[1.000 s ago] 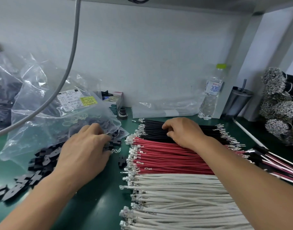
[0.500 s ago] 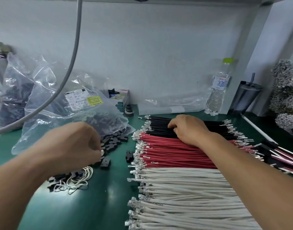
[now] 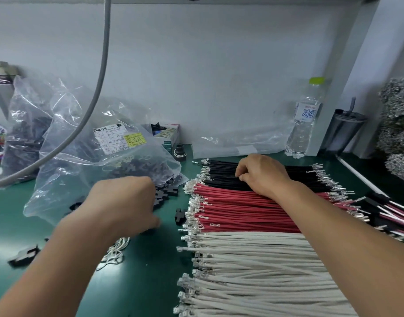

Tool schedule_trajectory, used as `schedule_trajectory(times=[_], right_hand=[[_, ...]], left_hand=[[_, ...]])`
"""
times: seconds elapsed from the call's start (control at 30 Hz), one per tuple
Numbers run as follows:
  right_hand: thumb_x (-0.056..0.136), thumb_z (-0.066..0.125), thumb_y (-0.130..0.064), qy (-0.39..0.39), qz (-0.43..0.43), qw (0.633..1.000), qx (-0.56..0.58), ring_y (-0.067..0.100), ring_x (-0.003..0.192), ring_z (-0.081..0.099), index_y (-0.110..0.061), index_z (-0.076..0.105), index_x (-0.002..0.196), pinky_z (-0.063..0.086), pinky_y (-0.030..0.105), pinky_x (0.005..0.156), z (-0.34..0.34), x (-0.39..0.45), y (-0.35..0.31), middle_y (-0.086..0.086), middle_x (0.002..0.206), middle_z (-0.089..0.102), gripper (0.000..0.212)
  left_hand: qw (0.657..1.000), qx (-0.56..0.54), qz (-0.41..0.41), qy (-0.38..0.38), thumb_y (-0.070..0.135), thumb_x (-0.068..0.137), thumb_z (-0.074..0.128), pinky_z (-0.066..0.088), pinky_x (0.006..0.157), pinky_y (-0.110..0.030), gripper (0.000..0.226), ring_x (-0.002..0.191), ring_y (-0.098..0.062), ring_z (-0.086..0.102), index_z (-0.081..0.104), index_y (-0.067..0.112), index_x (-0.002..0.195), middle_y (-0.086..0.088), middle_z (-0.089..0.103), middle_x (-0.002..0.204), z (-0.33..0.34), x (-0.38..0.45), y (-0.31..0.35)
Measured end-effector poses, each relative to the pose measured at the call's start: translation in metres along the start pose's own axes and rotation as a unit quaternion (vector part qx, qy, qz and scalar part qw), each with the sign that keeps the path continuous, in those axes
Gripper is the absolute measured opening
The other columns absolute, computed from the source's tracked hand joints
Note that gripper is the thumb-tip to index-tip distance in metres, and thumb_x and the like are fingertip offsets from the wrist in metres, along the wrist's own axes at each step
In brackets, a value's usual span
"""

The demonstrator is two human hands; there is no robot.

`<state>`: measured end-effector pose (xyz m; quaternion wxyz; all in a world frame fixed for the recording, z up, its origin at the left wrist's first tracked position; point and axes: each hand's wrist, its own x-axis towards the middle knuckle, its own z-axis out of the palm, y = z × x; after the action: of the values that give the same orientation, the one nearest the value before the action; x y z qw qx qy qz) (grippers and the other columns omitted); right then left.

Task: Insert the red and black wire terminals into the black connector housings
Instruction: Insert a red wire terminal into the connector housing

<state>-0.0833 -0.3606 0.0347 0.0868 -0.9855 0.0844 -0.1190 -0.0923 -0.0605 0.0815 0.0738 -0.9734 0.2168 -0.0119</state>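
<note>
Resting on the black wires [image 3: 260, 177] beside the red wires [image 3: 242, 211] on the green bench [image 3: 150, 259], the right hand [image 3: 262, 175] pinches some, while the left hand [image 3: 125, 202] curls over black plugs [image 3: 166, 193], grip unclear.

Black wires [image 3: 221, 173] beside red wires [image 3: 242, 211], flat rows, black housings [image 3: 167, 193] heaped left
</note>
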Motion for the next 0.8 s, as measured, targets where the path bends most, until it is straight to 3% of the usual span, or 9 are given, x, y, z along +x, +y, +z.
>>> schedule_trajectory(times=[0.07, 0.2, 0.3, 0.4, 0.5, 0.57, 0.63, 0.7, 0.8], right_hand=[[0.094, 0.067, -0.025, -0.002, -0.01, 1.0, 0.005, 0.01, 0.089, 0.059, -0.034, 0.07, 0.096, 0.04, 0.029, 0.071, -0.002, 0.001, 0.002, -0.013, 0.099, 0.067, 0.009], [0.093, 0.068, -0.026, -0.003, -0.05, 0.999, -0.009, 0.012, 0.093, 0.063, -0.033, 0.073, 0.101, 0.047, 0.03, 0.075, -0.007, -0.004, 0.006, -0.012, 0.1, 0.07, 0.012], [0.098, 0.062, -0.019, 0.043, -0.096, 0.992, -0.062, 0.018, 0.095, 0.064, -0.025, 0.072, 0.107, 0.05, 0.032, 0.077, -0.013, -0.008, 0.006, -0.004, 0.107, 0.067, 0.015], [0.099, 0.057, -0.008, 0.142, -0.143, 0.974, -0.103, 0.023, 0.08, 0.062, -0.016, 0.064, 0.11, 0.045, 0.032, 0.062, -0.03, -0.013, 0.001, 0.0, 0.105, 0.06, 0.015], [0.093, 0.063, -0.001, 0.247, -0.185, 0.942, -0.132, 0.027, 0.075, 0.056, -0.009, 0.063, 0.107, 0.04, 0.032, 0.054, -0.057, -0.024, -0.006, 0.008, 0.099, 0.056, 0.017], [0.085, 0.066, 0.007, 0.324, -0.214, 0.91, -0.147, 0.029, 0.075, 0.054, -0.007, 0.065, 0.104, 0.039, 0.034, 0.057, -0.075, -0.035, -0.009, 0.01, 0.094, 0.058, 0.024], [0.082, 0.064, 0.013, 0.377, -0.238, 0.883, -0.146, 0.03, 0.077, 0.053, -0.006, 0.066, 0.104, 0.042, 0.04, 0.061, -0.085, -0.051, -0.01, 0.011, 0.091, 0.059, 0.029], [0.082, 0.063, 0.015, 0.383, -0.245, 0.881, -0.132, 0.028, 0.077, 0.052, -0.006, 0.067, 0.105, 0.042, 0.041, 0.062, -0.082, -0.074, -0.012, 0.011, 0.09, 0.057, 0.031], [0.082, 0.068, 0.013, 0.337, -0.223, 0.911, -0.085, 0.02, 0.071, 0.047, -0.006, 0.069, 0.108, 0.039, 0.03, 0.056, -0.062, -0.107, -0.014, 0.008, 0.087, 0.054, 0.032]], left_hand=[[1.0, 0.026, -0.012, 0.0, 0.053, 0.076, 0.072, 0.032, 0.047, -0.024, 0.047, 0.054, -0.018, 0.047, 0.048, 0.014, 0.063, 0.005, 0.05, 0.055, 0.009, 0.004, 0.005], [0.998, 0.05, 0.006, 0.032, 0.028, 0.074, 0.062, 0.032, 0.049, -0.027, 0.016, 0.06, -0.021, 0.049, 0.049, 0.018, 0.071, 0.004, 0.056, 0.066, 0.021, 0.005, 0.008], [0.997, 0.027, 0.023, 0.07, 0.033, 0.081, 0.058, 0.044, 0.054, -0.029, 0.012, 0.069, -0.015, 0.059, 0.055, 0.022, 0.083, 0.009, 0.06, 0.076, 0.023, 0.004, 0.01], [0.985, -0.021, -0.003, 0.172, 0.043, 0.09, 0.056, 0.046, 0.052, -0.027, 0.013, 0.067, -0.011, 0.059, 0.05, 0.031, 0.088, 0.012, 0.061, 0.074, 0.023, 0.001, 0.013], [0.949, -0.13, 0.006, 0.287, 0.036, 0.091, 0.068, 0.047, 0.054, -0.028, 0.005, 0.072, -0.018, 0.066, 0.063, 0.034, 0.093, 0.015, 0.068, 0.087, 0.028, 0.0, 0.025], [0.918, -0.228, 0.022, 0.324, 0.026, 0.088, 0.078, 0.05, 0.061, -0.031, 0.014, 0.076, -0.022, 0.068, 0.075, 0.031, 0.1, 0.012, 0.07, 0.095, 0.034, 0.0, 0.032], [0.888, -0.316, 0.035, 0.333, 0.02, 0.084, 0.083, 0.054, 0.067, -0.027, 0.022, 0.074, -0.011, 0.067, 0.08, 0.026, 0.104, 0.014, 0.069, 0.093, 0.039, 0.001, 0.039], [0.852, -0.407, 0.053, 0.324, 0.018, 0.082, 0.084, 0.05, 0.071, -0.009, 0.024, 0.08, -0.002, 0.066, 0.082, 0.025, 0.104, 0.021, 0.067, 0.091, 0.043, 0.001, 0.045], [0.823, -0.477, 0.09, 0.295, 0.018, 0.082, 0.083, 0.047, 0.073, -0.004, 0.022, 0.086, 0.003, 0.066, 0.082, 0.029, 0.101, 0.022, 0.069, 0.09, 0.046, -0.002, 0.055]])
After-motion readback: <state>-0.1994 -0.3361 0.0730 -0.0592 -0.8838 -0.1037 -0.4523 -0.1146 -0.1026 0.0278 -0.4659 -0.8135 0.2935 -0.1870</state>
